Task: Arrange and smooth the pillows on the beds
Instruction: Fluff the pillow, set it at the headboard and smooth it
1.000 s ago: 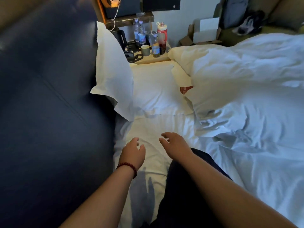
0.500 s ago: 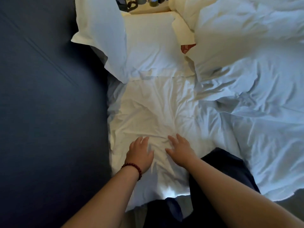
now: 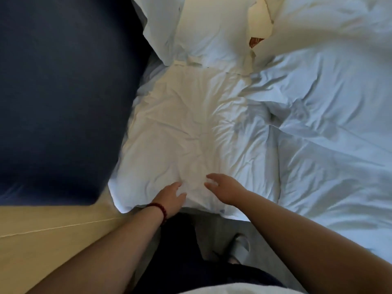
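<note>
**Fingers (image 3: 175, 186) flat and open on the near pillow**

At far left, a dark blue padded headboard (image 3: 63, 92) fills the upper part of the view. Below it lies a tan surface (image 3: 53, 240) crossed by one thin seam.

The left hand (image 3: 170, 198), with a red bead bracelet (image 3: 159, 209) at the wrist, rests palm down on the near edge of a wrinkled white pillow (image 3: 180, 134). Its fingers are straight and close together, with the thumb set apart. This pillow lies flat along the headboard side of the bed, and its near corner overhangs the bed edge.

Beyond it, a second pillow (image 3: 157, 28) leans against the headboard, and a third (image 3: 212, 32) lies flat just beside it.

The right hand (image 3: 226, 187) is on the same near pillow, close beside the left. Its fingers are slightly spread and lightly curved and pinch nothing. The tips are blurred, so whether they touch the pillow cannot be told.

Below the hands are dark trousers (image 3: 180, 251) and a grey slipper (image 3: 239, 247) on grey floor.

A small red-brown item (image 3: 255, 41) shows between the far pillow and a rumpled white duvet (image 3: 318, 124), which covers the right side of the bed.
</note>
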